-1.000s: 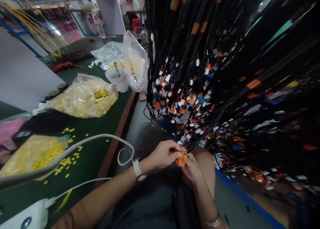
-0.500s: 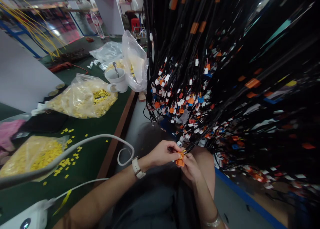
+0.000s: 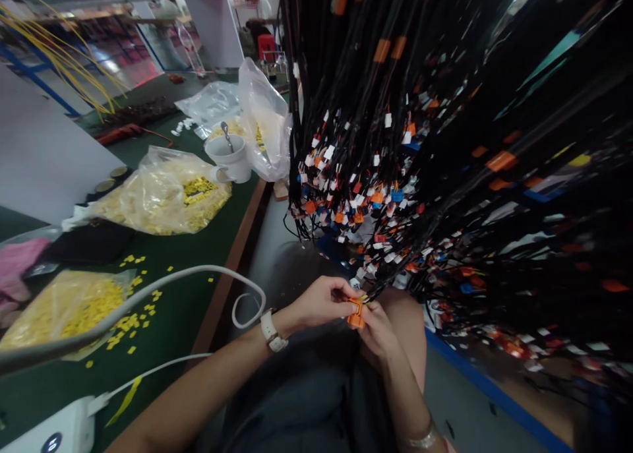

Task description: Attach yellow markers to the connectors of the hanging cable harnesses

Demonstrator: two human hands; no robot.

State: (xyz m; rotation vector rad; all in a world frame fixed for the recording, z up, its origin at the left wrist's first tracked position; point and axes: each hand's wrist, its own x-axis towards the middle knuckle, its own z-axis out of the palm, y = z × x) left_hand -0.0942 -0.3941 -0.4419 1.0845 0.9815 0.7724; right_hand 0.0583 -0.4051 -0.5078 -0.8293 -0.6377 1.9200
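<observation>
Pinching in the single head view brings both hands together over the person's lap, where a small block-shaped connector of orange plastic (image 3: 355, 320) sits between them. It lies at the fingertips of the left hand (image 3: 319, 304), to that hand's right, and just left of the right hand (image 3: 380, 331). Neither hand is nearer: both touch it. Fingers cover part of it, so its true long axis is hard to tell; the visible part seems to run from the left thumb tip down toward the lap.

The left hand comes in from the side, thumb and forefinger closed on the connector's upper part, with hardly any gap between them. The right hand grips its right edge from below, fingers curled in; how its hidden fingertips bear on the far side, I cannot tell. Above and to the right hangs a dense mass of black cables with white, orange and blue plugs (image 3: 346, 123). Well to the left, loose square yellow plastic pieces (image 3: 132, 350) lie scattered on a dark green tabletop (image 3: 182, 321).
</observation>
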